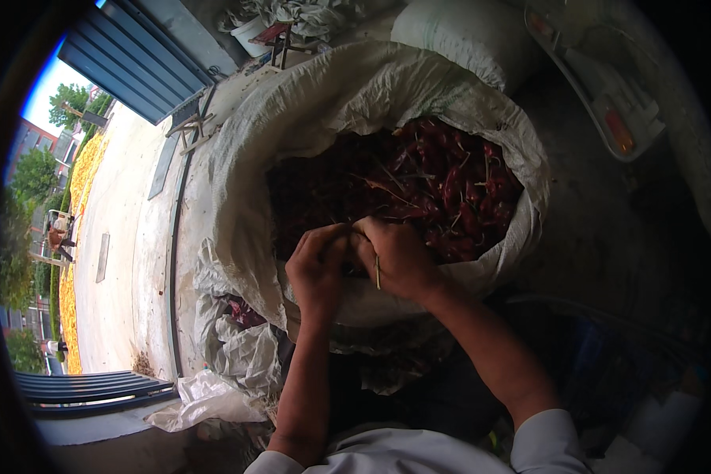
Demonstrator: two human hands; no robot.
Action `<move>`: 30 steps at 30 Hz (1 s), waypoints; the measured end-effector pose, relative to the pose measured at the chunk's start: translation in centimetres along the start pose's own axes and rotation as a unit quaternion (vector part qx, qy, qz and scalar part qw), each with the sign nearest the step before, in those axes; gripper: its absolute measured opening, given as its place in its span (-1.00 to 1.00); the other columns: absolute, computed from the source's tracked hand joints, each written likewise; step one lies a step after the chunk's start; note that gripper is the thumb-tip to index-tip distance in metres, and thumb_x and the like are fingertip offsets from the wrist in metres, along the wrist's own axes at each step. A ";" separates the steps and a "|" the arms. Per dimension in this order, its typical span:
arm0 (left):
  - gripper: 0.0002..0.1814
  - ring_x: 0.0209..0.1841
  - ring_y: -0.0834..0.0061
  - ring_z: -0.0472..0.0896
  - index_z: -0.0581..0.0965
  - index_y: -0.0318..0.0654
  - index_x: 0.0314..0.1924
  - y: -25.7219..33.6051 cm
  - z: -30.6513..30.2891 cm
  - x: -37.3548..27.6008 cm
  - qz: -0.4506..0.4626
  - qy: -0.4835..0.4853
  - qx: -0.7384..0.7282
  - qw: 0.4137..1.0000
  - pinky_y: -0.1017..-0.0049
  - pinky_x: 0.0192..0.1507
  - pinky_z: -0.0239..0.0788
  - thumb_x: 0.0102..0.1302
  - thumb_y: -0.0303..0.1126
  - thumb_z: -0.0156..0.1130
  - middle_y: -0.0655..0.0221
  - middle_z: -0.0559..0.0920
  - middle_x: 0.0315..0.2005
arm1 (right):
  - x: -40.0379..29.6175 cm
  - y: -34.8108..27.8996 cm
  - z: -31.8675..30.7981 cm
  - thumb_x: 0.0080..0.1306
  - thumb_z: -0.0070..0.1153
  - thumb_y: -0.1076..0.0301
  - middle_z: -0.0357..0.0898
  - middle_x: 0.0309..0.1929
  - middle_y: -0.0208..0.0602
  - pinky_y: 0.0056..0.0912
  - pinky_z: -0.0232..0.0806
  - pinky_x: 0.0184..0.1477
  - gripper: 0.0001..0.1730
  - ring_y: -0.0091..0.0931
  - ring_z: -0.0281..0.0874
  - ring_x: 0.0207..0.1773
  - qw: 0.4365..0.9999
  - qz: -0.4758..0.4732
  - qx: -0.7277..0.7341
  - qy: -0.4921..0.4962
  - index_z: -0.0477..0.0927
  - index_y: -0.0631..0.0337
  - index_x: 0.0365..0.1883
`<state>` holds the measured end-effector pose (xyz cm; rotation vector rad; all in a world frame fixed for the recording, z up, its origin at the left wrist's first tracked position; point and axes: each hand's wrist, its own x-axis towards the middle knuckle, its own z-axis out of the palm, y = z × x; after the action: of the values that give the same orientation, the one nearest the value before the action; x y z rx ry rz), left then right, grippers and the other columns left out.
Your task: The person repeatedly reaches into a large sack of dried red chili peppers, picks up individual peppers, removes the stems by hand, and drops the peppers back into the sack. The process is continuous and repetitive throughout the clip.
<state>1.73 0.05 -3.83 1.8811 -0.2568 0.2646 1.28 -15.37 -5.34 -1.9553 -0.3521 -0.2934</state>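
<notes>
A large white woven sack (260, 124) stands in front of me with its mouth rolled wide. Dried red chili peppers (444, 183) with pale stems fill it. My left hand (317, 266) and my right hand (400, 255) meet over the near side of the opening, fingertips bent together. From the lower side of my right hand sticks out a thin yellowish-green stem (378, 274). Whatever lies between the fingertips is hidden by my fingers, so I cannot make out what my left hand holds.
A smaller crumpled sack (243, 349) with red peppers lies at the left. Behind stand a full white sack (456, 35), a small stool (281, 44) and a white bucket (250, 35). A vehicle's tail light (619, 130) is at right. Blue doors (136, 59) open onto a concrete yard (118, 237).
</notes>
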 end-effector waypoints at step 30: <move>-0.81 -0.23 0.35 0.70 0.65 -0.26 -0.18 2.2 -0.2 0.4 0.169 -0.027 0.153 0.973 0.49 -0.21 0.51 0.22 -0.64 0.25 0.25 0.68 -0.23 | -0.6 0.1 0.9 0.46 -0.08 0.38 0.58 -0.44 -0.29 -0.41 0.40 -0.34 -0.82 -0.55 0.55 -0.41 0.994 -0.007 0.104 0.012 0.50 0.30 -0.25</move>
<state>1.40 -0.45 -1.71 2.1453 -0.6045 0.5088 0.81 -14.71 -6.00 -1.7444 -0.3655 -0.2774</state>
